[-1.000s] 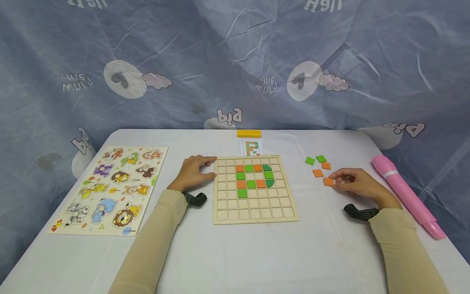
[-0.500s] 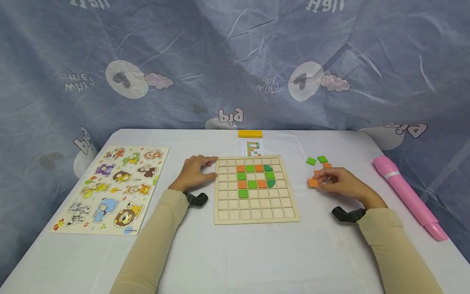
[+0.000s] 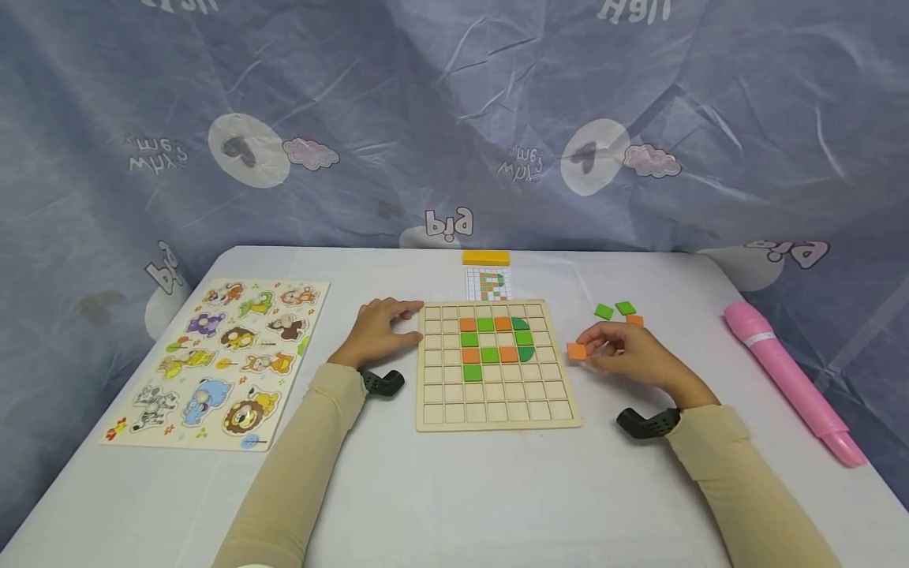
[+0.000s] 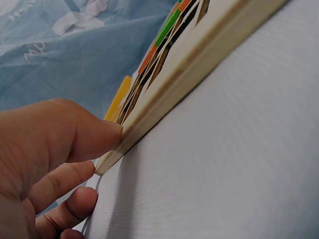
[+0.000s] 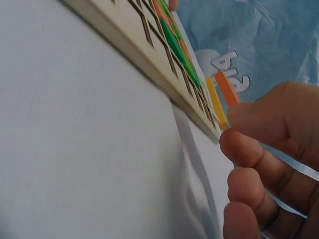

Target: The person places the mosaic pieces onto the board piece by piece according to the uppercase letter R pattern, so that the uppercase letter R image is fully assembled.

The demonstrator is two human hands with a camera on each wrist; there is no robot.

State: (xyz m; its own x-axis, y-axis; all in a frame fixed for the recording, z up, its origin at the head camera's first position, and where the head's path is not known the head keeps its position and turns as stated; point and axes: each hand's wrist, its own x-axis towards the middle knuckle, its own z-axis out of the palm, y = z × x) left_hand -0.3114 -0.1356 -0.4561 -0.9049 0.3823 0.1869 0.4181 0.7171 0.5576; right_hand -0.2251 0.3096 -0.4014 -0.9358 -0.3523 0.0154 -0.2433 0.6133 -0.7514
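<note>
You wear long sleeves in plain khaki-beige cloth, one on your left arm (image 3: 284, 473) and its match on your right arm (image 3: 749, 481). Each ends at your wrist in a broad cuff of the same colour, the left cuff (image 3: 338, 386) and the right cuff (image 3: 706, 440) alike. At your left wrist sits a black curved device (image 3: 383, 383) with a rounded end; your right wrist carries a similar black piece (image 3: 646, 424), its side dotted with small marks. Both your hands are bare.
</note>
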